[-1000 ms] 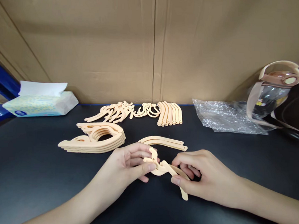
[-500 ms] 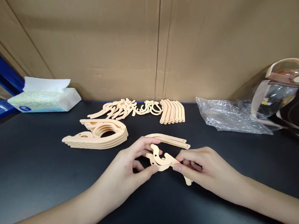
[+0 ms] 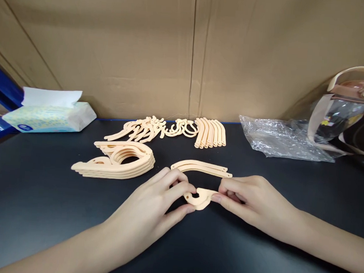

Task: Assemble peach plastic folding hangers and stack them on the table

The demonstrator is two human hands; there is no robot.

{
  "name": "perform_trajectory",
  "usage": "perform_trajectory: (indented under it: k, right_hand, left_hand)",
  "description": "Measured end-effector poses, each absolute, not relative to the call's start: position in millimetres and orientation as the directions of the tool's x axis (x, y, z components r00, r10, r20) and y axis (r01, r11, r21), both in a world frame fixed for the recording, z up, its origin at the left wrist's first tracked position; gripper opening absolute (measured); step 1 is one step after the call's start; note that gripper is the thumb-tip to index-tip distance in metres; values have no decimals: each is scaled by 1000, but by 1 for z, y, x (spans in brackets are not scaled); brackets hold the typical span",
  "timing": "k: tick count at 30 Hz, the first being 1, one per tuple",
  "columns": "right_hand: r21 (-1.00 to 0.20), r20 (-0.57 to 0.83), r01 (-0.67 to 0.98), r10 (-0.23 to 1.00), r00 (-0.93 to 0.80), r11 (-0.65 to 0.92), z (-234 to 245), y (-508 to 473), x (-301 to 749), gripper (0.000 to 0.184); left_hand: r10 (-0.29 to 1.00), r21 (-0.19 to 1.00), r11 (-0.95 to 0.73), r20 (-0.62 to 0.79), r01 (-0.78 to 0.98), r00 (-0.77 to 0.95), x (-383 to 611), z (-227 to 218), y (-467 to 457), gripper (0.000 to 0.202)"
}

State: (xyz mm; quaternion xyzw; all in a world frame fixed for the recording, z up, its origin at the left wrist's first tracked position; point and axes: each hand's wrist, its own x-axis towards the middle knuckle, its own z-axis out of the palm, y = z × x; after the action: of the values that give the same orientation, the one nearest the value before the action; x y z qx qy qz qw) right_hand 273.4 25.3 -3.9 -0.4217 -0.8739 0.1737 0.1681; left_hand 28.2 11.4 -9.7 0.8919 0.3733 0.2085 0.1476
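Observation:
Between my two hands are cream plastic folding-hanger pieces (image 3: 200, 200), lying over each other so they look almost like one curved part with a notch. My left hand (image 3: 161, 201) pinches their left end between thumb and fingers, beside a small hole. My right hand (image 3: 249, 201) grips the right end, its fingers hiding that part. Just behind my hands lie two curved hanger arms (image 3: 198, 166) side by side on the black table (image 3: 174, 252). To the left is a stack of folded hangers (image 3: 114, 169).
At the back are loose hanger parts (image 3: 135, 128), small hooks (image 3: 178, 128) and a row of curved arms (image 3: 210, 133). A tissue pack (image 3: 49, 117) stands at the left. Clear plastic wrap (image 3: 278, 139) and a strapped bottle (image 3: 343, 106) are at the right, before a cardboard wall (image 3: 129, 45).
The two held pieces, earlier splayed apart at both ends, now lie closed over each other. My left fingers have moved over their left end.

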Motion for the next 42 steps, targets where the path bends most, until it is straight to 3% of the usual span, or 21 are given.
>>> perform_trajectory:
  k: [10, 15, 19, 26, 29, 33, 38, 42]
  right_hand:
    - [-292, 179, 714, 769, -613, 637, -4, 24, 274, 13]
    - [-191, 188, 725, 749, -635, 662, -2, 25, 279, 21]
    - [-103, 201, 713, 717, -668, 693, 1, 26, 283, 18]
    - [-105, 234, 675, 678, -697, 730, 5, 26, 287, 18]
    - [-87, 293, 626, 621, -727, 775, 7, 27, 289, 23]
    - [66, 437, 527, 450, -779, 847, 12, 26, 293, 33]
    - [191, 536, 528, 363, -762, 828, 20, 23, 298, 40]
    - [210, 554, 529, 346, -757, 822, 20, 24, 301, 40]
  left_hand:
    - [726, 384, -686, 293, 619, 623, 29, -11, 12, 13]
    - [715, 367, -697, 284, 616, 639, 29, -11, 12, 19]
    - [712, 365, -701, 299, 613, 636, 29, -11, 12, 25]
    - [663, 339, -748, 343, 571, 665, 29, -8, 9, 25]
    - [650, 329, -760, 353, 561, 673, 29, -6, 8, 24]
    - [646, 321, -763, 376, 561, 664, 30, -5, 7, 22]
    - [627, 216, -767, 454, 605, 633, 34, -2, 4, 17]
    - [584, 18, -748, 492, 663, 646, 36, 20, 6, 13]
